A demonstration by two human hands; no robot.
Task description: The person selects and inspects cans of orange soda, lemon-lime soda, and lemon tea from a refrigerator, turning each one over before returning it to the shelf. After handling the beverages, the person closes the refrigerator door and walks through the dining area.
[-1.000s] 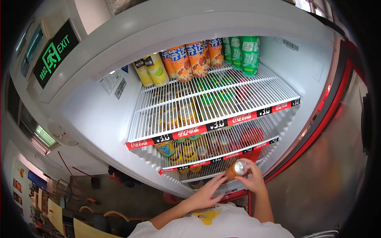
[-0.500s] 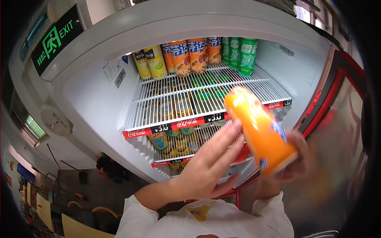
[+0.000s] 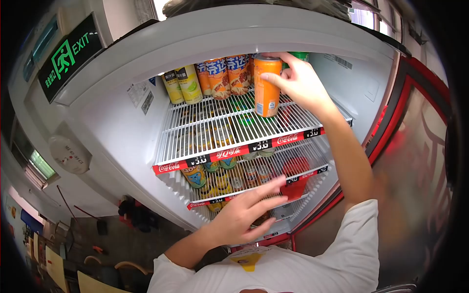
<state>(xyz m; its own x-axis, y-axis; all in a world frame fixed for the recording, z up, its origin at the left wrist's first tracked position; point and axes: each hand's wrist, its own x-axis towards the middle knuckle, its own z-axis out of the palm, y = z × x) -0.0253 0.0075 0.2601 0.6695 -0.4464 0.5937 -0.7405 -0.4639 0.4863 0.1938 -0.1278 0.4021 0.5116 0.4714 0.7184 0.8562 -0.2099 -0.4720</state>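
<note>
My right hand (image 3: pixel 299 83) grips an orange soda can (image 3: pixel 267 90) near its top, fingers over the rim and thumb on the side. The can is nearly upright over the upper wire shelf (image 3: pixel 215 110), its barcode side facing me. Left of it stand several orange Fanta-style cans (image 3: pixel 238 75) and two yellow cans with a lime picture (image 3: pixel 188 85). A green can (image 3: pixel 299 55) shows partly behind my right hand. My left hand (image 3: pixel 249 210) is empty, fingers apart, in front of the lower shelves.
A red and black price strip (image 3: pixel 234 151) runs along the upper shelf's front. Lower shelves carry several cans (image 3: pixel 194 176) and a red object (image 3: pixel 296 168). The fridge's white side wall (image 3: pixel 115 115) stands left, and its red-framed door (image 3: pixel 415 97) is swung out right.
My right hand has carried the orange can from in front of the fridge up and inward to the upper shelf, turning it upright. My left hand has come away from the can and lowered.
</note>
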